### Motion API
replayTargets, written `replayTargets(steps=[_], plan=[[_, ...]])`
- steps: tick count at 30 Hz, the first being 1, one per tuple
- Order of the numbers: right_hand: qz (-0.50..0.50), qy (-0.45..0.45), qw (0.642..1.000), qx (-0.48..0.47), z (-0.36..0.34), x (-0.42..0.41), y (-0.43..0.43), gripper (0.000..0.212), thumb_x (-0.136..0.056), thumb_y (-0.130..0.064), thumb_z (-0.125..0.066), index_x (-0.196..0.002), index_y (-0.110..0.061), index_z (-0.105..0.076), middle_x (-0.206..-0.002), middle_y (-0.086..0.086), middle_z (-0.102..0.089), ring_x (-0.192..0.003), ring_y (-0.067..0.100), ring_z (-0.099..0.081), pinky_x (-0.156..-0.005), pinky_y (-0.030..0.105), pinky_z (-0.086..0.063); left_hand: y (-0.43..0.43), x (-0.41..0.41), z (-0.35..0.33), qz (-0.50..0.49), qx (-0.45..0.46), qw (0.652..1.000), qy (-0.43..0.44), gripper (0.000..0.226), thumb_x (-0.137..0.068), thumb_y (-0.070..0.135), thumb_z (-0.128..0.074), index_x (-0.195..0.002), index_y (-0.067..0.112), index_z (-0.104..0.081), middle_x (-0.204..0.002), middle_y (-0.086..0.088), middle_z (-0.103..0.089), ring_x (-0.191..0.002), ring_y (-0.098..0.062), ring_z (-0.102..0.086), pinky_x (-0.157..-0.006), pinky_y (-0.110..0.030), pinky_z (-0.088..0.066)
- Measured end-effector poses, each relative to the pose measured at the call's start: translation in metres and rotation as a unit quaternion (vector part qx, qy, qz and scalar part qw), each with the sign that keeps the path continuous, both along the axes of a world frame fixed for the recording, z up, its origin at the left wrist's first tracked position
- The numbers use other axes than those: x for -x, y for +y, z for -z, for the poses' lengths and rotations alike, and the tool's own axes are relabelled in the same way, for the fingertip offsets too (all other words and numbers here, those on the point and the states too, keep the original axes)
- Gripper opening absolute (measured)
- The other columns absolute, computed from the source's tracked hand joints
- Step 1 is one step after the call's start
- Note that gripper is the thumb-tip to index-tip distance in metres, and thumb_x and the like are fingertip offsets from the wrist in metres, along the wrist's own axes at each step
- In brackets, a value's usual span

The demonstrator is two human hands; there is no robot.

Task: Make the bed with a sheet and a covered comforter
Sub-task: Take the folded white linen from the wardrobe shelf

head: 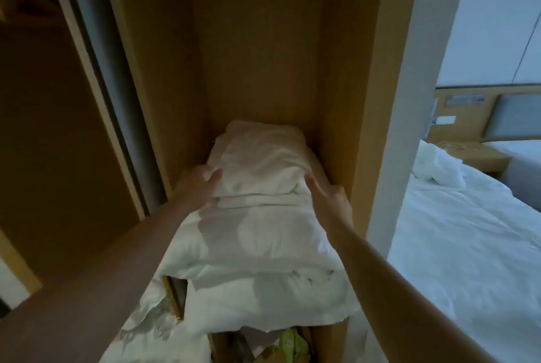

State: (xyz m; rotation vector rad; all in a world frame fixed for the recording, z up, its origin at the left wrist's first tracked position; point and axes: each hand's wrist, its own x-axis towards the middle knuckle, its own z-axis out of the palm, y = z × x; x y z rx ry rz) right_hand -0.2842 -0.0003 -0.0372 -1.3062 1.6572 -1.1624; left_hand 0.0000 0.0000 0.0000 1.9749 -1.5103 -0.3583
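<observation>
At frame centre in the closet [263, 55], the folded sheet [260, 163] lies on the comforter [257, 245]; both look soft, light and floppy, so the left hand [202, 184] and right hand [330, 198], each grip spread open against the sheet's sides, should scoop from underneath.

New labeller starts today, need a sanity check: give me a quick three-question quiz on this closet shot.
1. True or false: the left hand and the right hand touch opposite sides of the folded white bundle.
2. The bundle lies: A) on a chair B) in the wooden closet, on the comforter C) on the floor.
3. Fill in: the bed shows to the ___ of the closet.
Key: 1 true; 2 B; 3 right.
</observation>
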Motion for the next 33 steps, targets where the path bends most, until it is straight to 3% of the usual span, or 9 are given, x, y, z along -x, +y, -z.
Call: replayTargets(steps=[3, 6, 9, 15, 18, 21, 24, 28, 33], plan=[[-0.008, -0.051, 0.995, -0.088, -0.004, -0.009, -0.037, 0.127, -0.055, -0.096, -0.056, -0.146, -0.009, -0.04, -0.119, 0.006, -0.057, -0.105, 0.026, -0.059, -0.094, 0.041, -0.052, -0.021, 0.003, 0.013, -0.051, -0.125, 0.988, 0.08, 0.098, -0.083, 0.087, -0.031, -0.158, 0.025, -0.025, -0.162, -0.008, -0.03, -0.143, -0.036, -0.036, -0.115, -0.047, -0.034], [-0.037, 0.0, 0.992, -0.123, 0.014, -0.011, -0.063, 0.105, -0.063, -0.085, -0.064, -0.131, -0.006, -0.055, -0.101, 0.003, -0.062, -0.09, 0.023, -0.058, -0.088, 0.037, -0.051, -0.028, 0.005, 0.047, -0.057, -0.174, 0.982, 0.037, 0.112, -0.071, 0.098, -0.03, -0.158, 0.028, -0.025, -0.166, -0.009, -0.021, -0.15, -0.034, -0.023, -0.121, -0.049, -0.023], [-0.045, 0.074, 0.989, -0.121, 0.044, -0.009, -0.075, 0.088, -0.065, -0.082, -0.063, -0.117, -0.011, -0.061, -0.099, 0.006, -0.067, -0.092, 0.028, -0.063, -0.09, 0.043, -0.053, -0.028, 0.004, 0.073, -0.063, -0.174, 0.983, -0.005, 0.096, -0.082, 0.089, -0.029, -0.158, 0.03, -0.024, -0.166, -0.013, -0.016, -0.152, -0.036, -0.011, -0.123, -0.051, -0.013], [-0.038, 0.117, 0.984, -0.13, 0.088, -0.003, -0.077, 0.092, -0.062, -0.083, -0.061, -0.119, -0.012, -0.065, -0.112, 0.012, -0.071, -0.106, 0.034, -0.065, -0.094, 0.046, -0.052, -0.024, 0.023, 0.118, -0.172, -0.184, 0.966, 0.051, 0.107, -0.061, 0.102, -0.036, -0.153, 0.049, -0.021, -0.165, -0.009, 0.001, -0.15, -0.039, 0.006, -0.113, -0.075, -0.005], [0.0, 0.149, 0.982, -0.118, 0.087, -0.009, -0.07, 0.095, -0.06, -0.085, -0.059, -0.121, -0.013, -0.063, -0.118, 0.011, -0.069, -0.112, 0.034, -0.061, -0.098, 0.046, -0.048, -0.015, 0.035, 0.111, -0.25, -0.158, 0.951, 0.085, 0.123, -0.055, 0.096, -0.057, -0.155, 0.036, -0.018, -0.163, -0.01, -0.001, -0.149, -0.042, -0.004, -0.113, -0.074, -0.012], [0.108, 0.261, 0.954, -0.102, 0.083, -0.007, -0.053, 0.127, -0.05, -0.1, -0.05, -0.138, -0.008, -0.044, -0.137, 0.014, -0.051, -0.127, 0.035, -0.045, -0.105, 0.05, -0.035, -0.002, 0.027, 0.107, -0.318, -0.168, 0.923, 0.14, 0.155, -0.034, 0.1, -0.062, -0.157, 0.018, -0.013, -0.159, -0.018, -0.018, -0.146, -0.042, -0.02, -0.117, -0.059, -0.023], [0.133, 0.269, 0.943, -0.141, 0.077, -0.011, -0.043, 0.145, -0.04, -0.106, -0.043, -0.143, -0.004, -0.032, -0.142, 0.016, -0.038, -0.135, 0.036, -0.031, -0.111, 0.056, -0.025, -0.004, 0.004, 0.113, -0.307, -0.187, 0.909, 0.209, 0.172, -0.02, 0.102, -0.062, -0.158, 0.013, -0.013, -0.158, -0.017, -0.026, -0.144, -0.038, -0.031, -0.117, -0.053, -0.028], [0.136, 0.19, 0.946, -0.225, 0.073, -0.014, -0.044, 0.156, -0.031, -0.106, -0.049, -0.147, -0.004, -0.024, -0.146, 0.018, -0.03, -0.14, 0.036, -0.024, -0.115, 0.06, -0.021, -0.008, -0.039, 0.124, -0.182, -0.239, 0.887, 0.349, 0.146, -0.019, 0.087, -0.081, -0.142, 0.014, -0.05, -0.143, -0.009, -0.054, -0.123, -0.029, -0.057, -0.11, -0.046, -0.043], [0.102, 0.125, 0.945, -0.284, 0.083, -0.007, -0.044, 0.173, -0.019, -0.107, -0.049, -0.154, -0.003, -0.017, -0.153, 0.018, -0.032, -0.142, 0.037, -0.032, -0.116, 0.051, -0.03, 0.005, -0.051, 0.128, -0.131, -0.283, 0.882, 0.352, 0.128, -0.053, 0.075, -0.078, -0.153, 0.008, -0.033, -0.154, -0.015, -0.04, -0.137, -0.035, -0.042, -0.119, -0.045, -0.03]])
